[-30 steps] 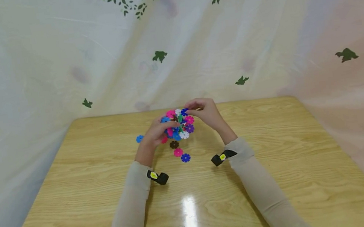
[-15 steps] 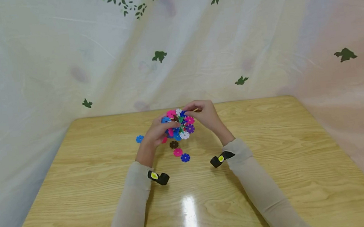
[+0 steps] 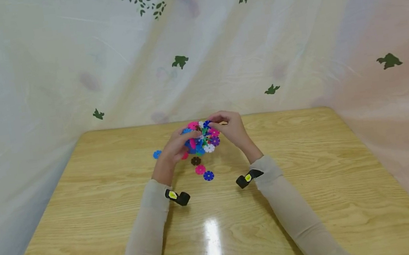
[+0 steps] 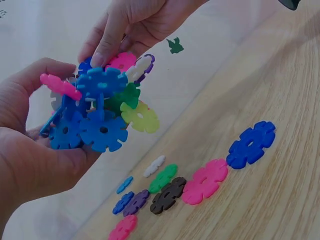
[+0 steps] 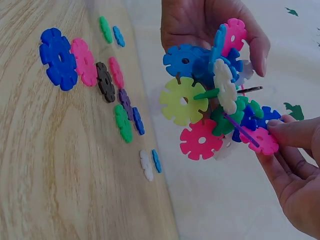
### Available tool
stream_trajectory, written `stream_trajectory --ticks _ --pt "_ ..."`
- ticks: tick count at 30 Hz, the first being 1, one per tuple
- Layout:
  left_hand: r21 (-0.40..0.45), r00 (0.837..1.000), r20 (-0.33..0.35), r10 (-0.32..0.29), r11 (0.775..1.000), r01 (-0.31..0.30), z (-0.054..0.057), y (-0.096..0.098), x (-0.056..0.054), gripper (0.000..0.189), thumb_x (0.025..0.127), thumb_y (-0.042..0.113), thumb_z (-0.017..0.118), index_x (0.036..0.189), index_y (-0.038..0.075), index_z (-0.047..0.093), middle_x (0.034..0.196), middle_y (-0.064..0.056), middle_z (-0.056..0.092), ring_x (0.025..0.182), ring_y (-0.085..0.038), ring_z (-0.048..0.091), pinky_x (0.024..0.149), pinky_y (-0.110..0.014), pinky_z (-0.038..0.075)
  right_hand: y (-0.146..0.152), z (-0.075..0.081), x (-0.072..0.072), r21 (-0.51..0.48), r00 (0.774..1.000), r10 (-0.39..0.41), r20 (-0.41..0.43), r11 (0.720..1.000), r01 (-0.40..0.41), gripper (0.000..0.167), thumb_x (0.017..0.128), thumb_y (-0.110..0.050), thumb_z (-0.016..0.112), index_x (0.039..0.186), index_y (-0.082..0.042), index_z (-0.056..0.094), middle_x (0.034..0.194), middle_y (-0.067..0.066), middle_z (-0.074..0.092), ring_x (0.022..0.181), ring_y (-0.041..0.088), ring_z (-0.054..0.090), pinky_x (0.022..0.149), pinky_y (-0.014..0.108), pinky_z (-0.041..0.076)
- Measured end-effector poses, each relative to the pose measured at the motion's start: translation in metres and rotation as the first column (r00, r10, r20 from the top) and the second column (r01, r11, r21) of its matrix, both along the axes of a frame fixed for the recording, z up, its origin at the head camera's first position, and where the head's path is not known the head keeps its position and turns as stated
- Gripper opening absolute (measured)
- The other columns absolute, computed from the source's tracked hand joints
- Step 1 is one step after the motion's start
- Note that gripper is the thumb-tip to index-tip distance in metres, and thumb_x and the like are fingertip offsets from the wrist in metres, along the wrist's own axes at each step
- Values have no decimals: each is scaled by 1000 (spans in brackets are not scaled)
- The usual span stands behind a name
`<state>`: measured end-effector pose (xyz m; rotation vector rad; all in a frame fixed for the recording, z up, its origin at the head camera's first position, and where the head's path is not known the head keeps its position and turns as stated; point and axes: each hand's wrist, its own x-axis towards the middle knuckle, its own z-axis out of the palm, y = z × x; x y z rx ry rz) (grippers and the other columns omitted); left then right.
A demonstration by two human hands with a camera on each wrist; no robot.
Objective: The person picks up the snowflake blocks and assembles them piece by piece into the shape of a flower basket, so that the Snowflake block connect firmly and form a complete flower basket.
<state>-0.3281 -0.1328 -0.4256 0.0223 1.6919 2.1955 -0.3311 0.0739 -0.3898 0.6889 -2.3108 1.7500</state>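
A ball-like cluster of notched plastic snowflake discs [image 4: 102, 82], joined edge to edge in blue, pink, green, yellow, white and purple, is held up over the far part of the table. My left hand [image 3: 174, 148] grips it from the left, thumb across the top and palm beneath. At its far right side, my right hand [image 3: 232, 126] pinches a dark blue disc [image 5: 265, 117] between thumb and fingers, right at a pink disc [image 5: 262, 141] of the cluster. The right wrist view shows a yellow disc [image 5: 175, 102] standing out from the side.
Loose discs lie on the wooden table [image 3: 311, 182] below the cluster: dark blue [image 4: 251, 144], pink [image 4: 206, 182], brown [image 4: 168, 196], green [image 4: 163, 178], purple [image 4: 136, 203] and several others. A pale curtain [image 3: 138, 88] with leaf prints hangs behind the table's far edge.
The cluster has turned slightly in my left hand, with the left thumb shifting a little. My right hand dipped toward the cluster and came back slightly, keeping its pinch on the dark blue disc.
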Motion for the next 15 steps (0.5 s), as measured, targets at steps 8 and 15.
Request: stream_trajectory --ticks 8,15 --pt "329 998 37 -52 943 37 7 -2 2 15 109 16 40 108 14 55 83 5 65 70 -6 61 62 -18 52 3 -14 -13 -57 993 -119 20 991 120 18 92 2 72 107 12 72 105 34 70 94 37 67 75 11 51" --pt "394 999 22 26 919 -33 4 7 3 17 108 15 41 107 16 58 95 5 64 87 -9 60 80 -23 50 -2 -18 -13 -150 973 -232 11 961 231 14 88 0 77 100 7 75 99 28 73 84 18 67 74 14 53"
